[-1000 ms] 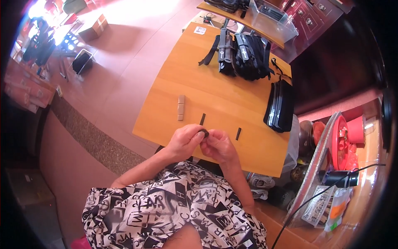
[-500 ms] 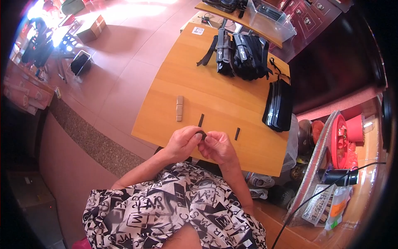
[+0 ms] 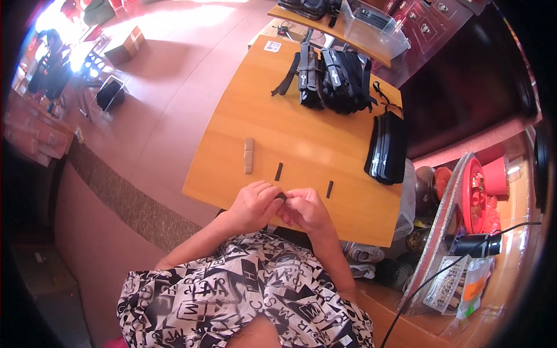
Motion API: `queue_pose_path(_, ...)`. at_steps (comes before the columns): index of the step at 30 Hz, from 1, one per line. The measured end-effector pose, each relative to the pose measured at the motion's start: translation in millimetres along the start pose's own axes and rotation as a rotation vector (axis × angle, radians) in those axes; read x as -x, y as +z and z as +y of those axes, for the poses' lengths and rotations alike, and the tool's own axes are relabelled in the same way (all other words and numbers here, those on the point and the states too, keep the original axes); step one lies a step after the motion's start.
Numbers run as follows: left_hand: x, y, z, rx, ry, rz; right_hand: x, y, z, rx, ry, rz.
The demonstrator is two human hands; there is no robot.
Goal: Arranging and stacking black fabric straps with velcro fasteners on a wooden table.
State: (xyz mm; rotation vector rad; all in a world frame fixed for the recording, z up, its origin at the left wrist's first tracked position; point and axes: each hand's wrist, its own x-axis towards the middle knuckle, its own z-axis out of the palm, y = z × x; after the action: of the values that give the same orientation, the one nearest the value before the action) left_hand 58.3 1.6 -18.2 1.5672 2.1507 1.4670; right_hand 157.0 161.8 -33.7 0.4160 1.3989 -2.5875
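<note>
My left hand (image 3: 254,206) and my right hand (image 3: 308,210) meet above the near edge of the wooden table (image 3: 243,110). Both are closed, fingertips pinching a small dark strip (image 3: 281,196) between them; most of it is hidden by the fingers. Just beyond my hands a short black strip (image 3: 279,171) lies on the tabletop. A second black strip (image 3: 329,189) lies further right. To the left is a narrow tan block-like piece (image 3: 249,155), banded across its middle.
At the far end sit bundled black and grey straps (image 3: 333,75). A stack of glossy black flat pieces (image 3: 386,148) lies by the right edge. Beyond stands a clear plastic bin (image 3: 374,29). Right of the table are a red round tray (image 3: 474,194) and a black cable (image 3: 429,284).
My fingers have shifted around the small dark strip, and less of it shows now. Both hands still meet at nearly the same spot. The view has tilted slightly.
</note>
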Motion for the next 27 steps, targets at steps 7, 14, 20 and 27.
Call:
queue_pose_path(7, -1.8, -3.2, 9.3, -0.233, 0.102, -0.118, -1.9, -0.5, -2.6, 0.247, 0.063, -0.008)
queue_pose_path(14, -4.3, 2.1, 10.3, -0.169, 0.121, -0.209, 0.2, -16.4, 5.5, 0.249, 0.039, -0.090)
queue_pose_path(20, 1.2, 5.3, 4.6, -0.128, 0.093, -0.153, 2.8, -1.8, -0.2, 0.348, -0.054, 0.007)
queue_pose_path(27, -5.4, 7.9, 15.5, -0.045, 0.078, -0.119, 2.2, -5.8, 2.0, 0.264, -0.116, -0.024)
